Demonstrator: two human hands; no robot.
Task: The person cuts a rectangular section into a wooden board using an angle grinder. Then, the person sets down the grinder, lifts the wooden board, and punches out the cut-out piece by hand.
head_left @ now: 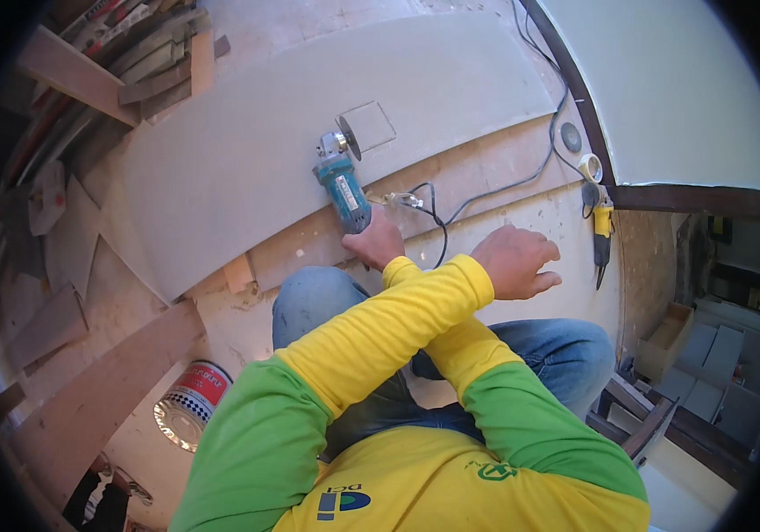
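Observation:
My forearms are crossed, the left one on top. My right hand (376,239) is closed round the rear end of a teal angle grinder (342,188), whose disc stands on edge by a small square outline (370,127) on a large pale sheet (247,151). My left hand (517,262), reaching to the right side, hangs over the pale floor with fingers apart and nothing in them. Just beyond my right hand, a clear plug-like piece (404,200) lies with a dark cable.
A yellow-black tool (603,235), a tape roll (590,168) and a grey disc (571,136) lie at right. A red-labelled can (195,390) stands lower left. Wood offcuts (78,71) fill the upper left. Another person's dark-clad limbs (112,505) show bottom left.

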